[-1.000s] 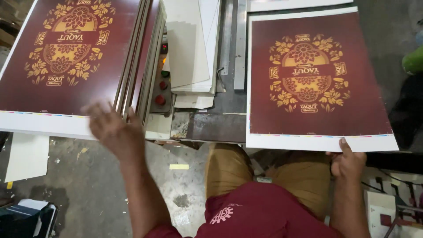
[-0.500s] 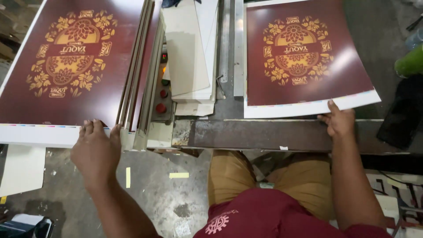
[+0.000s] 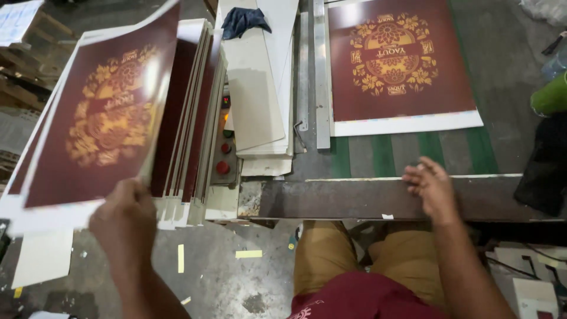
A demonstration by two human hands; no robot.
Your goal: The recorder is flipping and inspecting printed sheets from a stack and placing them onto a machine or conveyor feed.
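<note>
My left hand [image 3: 125, 220] grips the near edge of a dark red printed sheet [image 3: 103, 118] with a gold floral design and lifts it, curled, off a stack of like sheets [image 3: 189, 112] at the left. My right hand [image 3: 432, 184] hovers empty, fingers apart, over the near edge of the metal machine table [image 3: 354, 198]. Another dark red sheet with a white border [image 3: 398, 65] lies flat on that table, farther back, apart from my right hand.
A control panel with red buttons [image 3: 223, 150] sits beside the stack. Pale grey boards [image 3: 260, 88] with a dark cloth [image 3: 245, 20] on top lie mid-table, next to a metal guide rail [image 3: 321, 77]. Green belts [image 3: 384, 155] run under the flat sheet. A wooden pallet [image 3: 20, 77] stands far left.
My right hand let go of the right sheet, which now lies farther back on the table. My left hand took hold of the top left sheet and raised it.
</note>
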